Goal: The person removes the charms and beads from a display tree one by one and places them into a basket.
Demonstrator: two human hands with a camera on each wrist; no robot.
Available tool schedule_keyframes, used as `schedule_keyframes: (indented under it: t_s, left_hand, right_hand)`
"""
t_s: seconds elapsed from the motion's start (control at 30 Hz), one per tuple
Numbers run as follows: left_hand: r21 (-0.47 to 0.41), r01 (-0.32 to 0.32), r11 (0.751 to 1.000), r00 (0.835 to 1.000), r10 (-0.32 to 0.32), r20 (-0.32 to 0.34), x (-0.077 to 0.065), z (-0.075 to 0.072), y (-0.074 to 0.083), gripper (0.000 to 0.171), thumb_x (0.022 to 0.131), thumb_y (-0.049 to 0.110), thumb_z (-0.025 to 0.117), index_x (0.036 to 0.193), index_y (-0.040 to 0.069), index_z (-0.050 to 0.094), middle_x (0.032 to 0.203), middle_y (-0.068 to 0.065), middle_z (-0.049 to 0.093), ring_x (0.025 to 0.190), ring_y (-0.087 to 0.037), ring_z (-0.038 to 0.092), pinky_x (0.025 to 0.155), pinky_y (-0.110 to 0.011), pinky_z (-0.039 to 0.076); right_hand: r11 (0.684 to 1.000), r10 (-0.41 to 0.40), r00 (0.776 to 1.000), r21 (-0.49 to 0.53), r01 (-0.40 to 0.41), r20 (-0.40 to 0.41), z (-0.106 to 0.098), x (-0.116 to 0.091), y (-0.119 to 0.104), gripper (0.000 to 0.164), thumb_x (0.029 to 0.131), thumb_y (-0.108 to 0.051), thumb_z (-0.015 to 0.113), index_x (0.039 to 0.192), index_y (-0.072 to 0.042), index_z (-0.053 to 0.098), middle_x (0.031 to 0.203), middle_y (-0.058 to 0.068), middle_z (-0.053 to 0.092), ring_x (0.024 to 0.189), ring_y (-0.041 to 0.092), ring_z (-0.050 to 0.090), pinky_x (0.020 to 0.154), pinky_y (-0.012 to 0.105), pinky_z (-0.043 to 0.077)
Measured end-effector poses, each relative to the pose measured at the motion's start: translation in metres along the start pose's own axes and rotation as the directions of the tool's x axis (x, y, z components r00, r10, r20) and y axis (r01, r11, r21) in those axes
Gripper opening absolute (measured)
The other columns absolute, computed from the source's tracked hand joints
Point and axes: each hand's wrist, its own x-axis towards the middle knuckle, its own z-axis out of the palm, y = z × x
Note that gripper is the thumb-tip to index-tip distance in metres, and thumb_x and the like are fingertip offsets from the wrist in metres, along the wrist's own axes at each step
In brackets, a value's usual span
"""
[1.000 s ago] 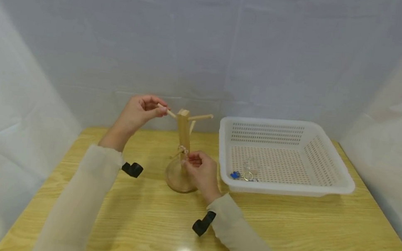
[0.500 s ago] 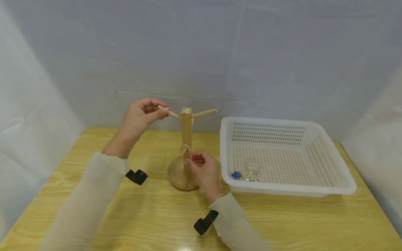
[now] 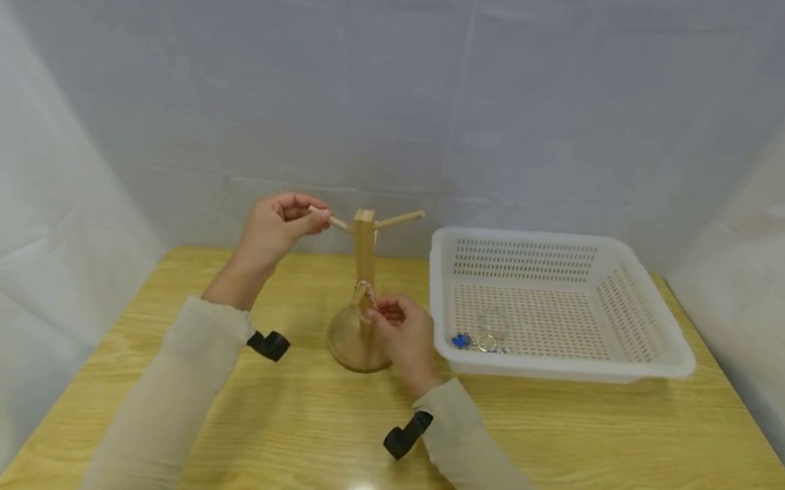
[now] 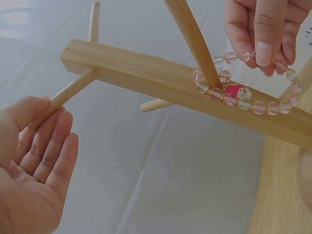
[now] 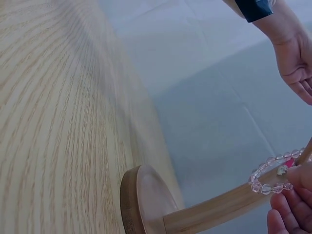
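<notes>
A wooden stand (image 3: 364, 254) with a square post, round base and several pegs stands upright on the table. My left hand (image 3: 267, 231) pinches the tip of its upper left peg (image 4: 68, 92) between thumb and fingers. Lower on the post, a bracelet (image 4: 258, 107) of clear and pink beads encircles a peg (image 4: 191, 36). A pink and white character charm (image 4: 236, 91) on it sits beside that peg's root. My right hand (image 3: 405, 336) pinches the bracelet's beads between thumb and fingertips, to the right of the post.
A white perforated plastic basket (image 3: 557, 371) stands right of the stand. Inside lie a blue trinket (image 3: 461, 341), a gold-toned ring (image 3: 487, 343) and a clear beaded bracelet (image 3: 493, 320). White sheeting (image 3: 410, 100) hangs behind and beside the wooden table (image 3: 309, 447).
The stand has turned, its lower peg swinging from the left towards the viewer, and shifted slightly right in view. Both hands keep their grips, the left one having moved a little right.
</notes>
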Motion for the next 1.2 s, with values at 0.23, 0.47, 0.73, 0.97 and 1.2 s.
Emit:
schedule_keyframes:
  t_s: [0.23,0.47,0.73,0.97,1.2]
  left_hand:
    - [0.019,0.017,1.0,1.0,-0.016,-0.01,-0.001,0.001,0.001,0.005,0.086,0.013,0.07,0.089,0.008,0.068,0.074,0.008,0.068,0.072,-0.008,0.065,0.074,-0.025,0.056]
    - [0.0,0.014,1.0,1.0,-0.014,-0.006,-0.002,0.001,0.001,0.004,0.087,0.011,0.069,0.089,0.008,0.068,0.074,0.007,0.068,0.072,-0.008,0.065,0.071,-0.02,0.056]
    - [-0.007,0.004,1.0,1.0,-0.004,-0.004,-0.003,0.001,0.0,0.003,0.088,0.009,0.067,0.09,0.007,0.066,0.074,0.007,0.068,0.072,-0.009,0.065,0.071,-0.02,0.055]
    - [-0.038,0.003,0.999,1.0,-0.003,-0.001,-0.003,0.001,-0.002,0.002,0.086,0.009,0.069,0.088,0.01,0.068,0.075,0.005,0.068,0.072,-0.009,0.065,0.071,-0.019,0.056]
    - [-0.053,0.006,0.999,1.0,-0.007,-0.011,-0.003,0.001,-0.003,0.003,0.085,0.01,0.07,0.088,0.01,0.069,0.076,0.005,0.069,0.071,-0.009,0.065,0.071,-0.021,0.056]
  right_hand:
    - [1.0,0.005,1.0,0.018,-0.006,0.026,-0.004,-0.004,-0.005,0.014,0.083,-0.004,0.072,0.093,0.004,0.066,0.089,0.017,0.068,0.079,0.025,0.065,0.07,0.026,0.056]
    - [0.999,0.008,0.999,0.031,-0.009,0.036,-0.003,-0.005,-0.012,0.016,0.082,-0.001,0.072,0.094,0.007,0.065,0.091,0.02,0.067,0.081,0.029,0.065,0.073,0.032,0.057]
    - [0.999,-0.037,0.997,0.035,0.035,0.072,-0.012,-0.013,-0.049,0.015,0.084,0.005,0.067,0.094,0.014,0.062,0.091,0.027,0.065,0.081,0.038,0.063,0.074,0.042,0.056]
    - [0.998,-0.053,0.996,0.045,0.05,0.069,-0.014,-0.015,-0.057,0.014,0.084,0.004,0.067,0.093,0.012,0.063,0.09,0.025,0.066,0.08,0.034,0.064,0.072,0.032,0.056]
    - [0.995,-0.06,0.992,0.09,0.05,0.113,-0.016,-0.015,-0.059,0.015,0.086,0.001,0.066,0.096,0.012,0.063,0.093,0.024,0.066,0.082,0.032,0.064,0.072,0.023,0.055]
